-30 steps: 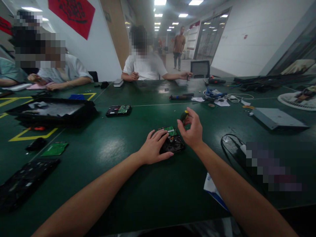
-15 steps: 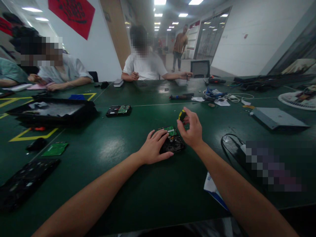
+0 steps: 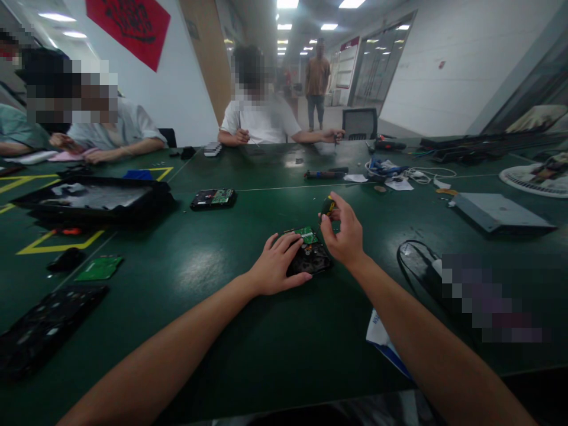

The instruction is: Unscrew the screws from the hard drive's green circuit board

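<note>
A black hard drive [image 3: 313, 258] with a green circuit board on top lies on the green table [image 3: 222, 331] in front of me. My left hand [image 3: 276, 265] rests on its left side, fingers flat over the casing, holding it down. My right hand [image 3: 344, 231] is closed around the dark handle of a screwdriver [image 3: 328, 206] with a yellow band. The screwdriver stands upright over the drive's far right corner; its tip is hidden behind my fingers.
A second hard drive [image 3: 213, 198] lies farther back, a black tray [image 3: 91, 201] at left, a green board [image 3: 99, 268] and a black panel [image 3: 42, 328] near left. A grey box [image 3: 497, 212], cables [image 3: 410, 257] and papers [image 3: 381, 343] lie right. People sit across the table.
My right hand's fingers have shifted on the screwdriver handle, which has turned so its yellow band shows less. My left hand and the drive have stayed put. A person in the corridor has moved.
</note>
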`<state>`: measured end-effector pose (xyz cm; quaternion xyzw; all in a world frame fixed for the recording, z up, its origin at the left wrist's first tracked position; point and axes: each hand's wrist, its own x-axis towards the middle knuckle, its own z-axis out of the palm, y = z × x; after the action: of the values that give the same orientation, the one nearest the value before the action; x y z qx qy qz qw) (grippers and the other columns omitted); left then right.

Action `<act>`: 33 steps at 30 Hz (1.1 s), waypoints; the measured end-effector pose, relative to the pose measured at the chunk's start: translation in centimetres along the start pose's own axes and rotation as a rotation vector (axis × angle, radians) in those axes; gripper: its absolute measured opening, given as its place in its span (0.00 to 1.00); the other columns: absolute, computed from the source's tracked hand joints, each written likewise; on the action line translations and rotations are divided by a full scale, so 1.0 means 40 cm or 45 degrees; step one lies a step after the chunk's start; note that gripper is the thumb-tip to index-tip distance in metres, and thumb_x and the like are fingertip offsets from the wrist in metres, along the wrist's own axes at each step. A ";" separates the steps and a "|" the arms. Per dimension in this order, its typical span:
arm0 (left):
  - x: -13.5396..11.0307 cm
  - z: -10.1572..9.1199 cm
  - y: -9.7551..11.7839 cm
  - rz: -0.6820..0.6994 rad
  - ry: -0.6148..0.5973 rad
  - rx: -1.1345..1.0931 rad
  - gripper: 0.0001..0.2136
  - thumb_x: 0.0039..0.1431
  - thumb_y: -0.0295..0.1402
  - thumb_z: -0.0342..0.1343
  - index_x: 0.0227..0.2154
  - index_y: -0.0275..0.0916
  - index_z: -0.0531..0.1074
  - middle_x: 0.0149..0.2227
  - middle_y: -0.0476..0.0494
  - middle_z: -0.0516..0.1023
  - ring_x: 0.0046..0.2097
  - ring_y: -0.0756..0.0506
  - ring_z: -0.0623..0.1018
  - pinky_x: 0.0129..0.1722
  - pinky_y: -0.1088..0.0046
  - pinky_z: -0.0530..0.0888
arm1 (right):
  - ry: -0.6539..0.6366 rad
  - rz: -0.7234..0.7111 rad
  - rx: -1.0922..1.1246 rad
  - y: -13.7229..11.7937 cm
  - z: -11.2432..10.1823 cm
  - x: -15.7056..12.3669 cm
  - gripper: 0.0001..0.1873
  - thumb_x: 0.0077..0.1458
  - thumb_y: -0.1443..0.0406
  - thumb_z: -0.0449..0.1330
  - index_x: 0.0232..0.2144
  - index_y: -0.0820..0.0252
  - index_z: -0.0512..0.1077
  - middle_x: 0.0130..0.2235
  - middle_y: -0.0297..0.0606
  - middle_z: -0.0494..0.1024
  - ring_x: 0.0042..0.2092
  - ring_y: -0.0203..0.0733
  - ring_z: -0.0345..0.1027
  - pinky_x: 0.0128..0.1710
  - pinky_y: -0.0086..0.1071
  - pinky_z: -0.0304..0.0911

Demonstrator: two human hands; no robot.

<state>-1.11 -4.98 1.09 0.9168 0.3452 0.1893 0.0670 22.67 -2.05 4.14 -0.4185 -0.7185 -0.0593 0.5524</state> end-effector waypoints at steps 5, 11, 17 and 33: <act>0.000 0.001 -0.001 -0.005 -0.008 0.009 0.44 0.64 0.63 0.54 0.73 0.41 0.56 0.73 0.32 0.60 0.73 0.29 0.59 0.74 0.40 0.48 | 0.072 0.035 0.015 0.001 0.004 -0.001 0.33 0.64 0.62 0.63 0.68 0.48 0.60 0.54 0.44 0.74 0.38 0.44 0.75 0.37 0.44 0.79; 0.000 0.003 -0.003 0.009 -0.005 0.021 0.44 0.64 0.63 0.53 0.73 0.38 0.56 0.73 0.31 0.60 0.74 0.29 0.59 0.74 0.41 0.48 | 0.047 0.001 0.012 -0.001 0.002 -0.002 0.32 0.65 0.63 0.61 0.68 0.50 0.60 0.55 0.45 0.74 0.40 0.43 0.75 0.41 0.43 0.79; -0.001 0.003 -0.002 0.000 -0.003 0.019 0.44 0.64 0.63 0.54 0.73 0.38 0.57 0.73 0.31 0.61 0.73 0.29 0.60 0.74 0.40 0.48 | 0.082 0.067 -0.003 0.004 0.008 -0.003 0.34 0.64 0.60 0.63 0.69 0.50 0.58 0.55 0.45 0.76 0.36 0.43 0.75 0.36 0.43 0.79; -0.001 0.003 -0.001 0.008 0.016 0.000 0.43 0.64 0.61 0.56 0.73 0.40 0.57 0.72 0.31 0.62 0.73 0.27 0.60 0.73 0.38 0.50 | 0.093 -0.003 -0.064 0.000 -0.001 -0.001 0.31 0.64 0.60 0.64 0.66 0.49 0.62 0.52 0.43 0.78 0.37 0.44 0.75 0.36 0.42 0.79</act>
<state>-1.10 -4.97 0.98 0.9167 0.3426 0.1952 0.0642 22.71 -2.09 4.11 -0.4288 -0.6966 -0.0932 0.5676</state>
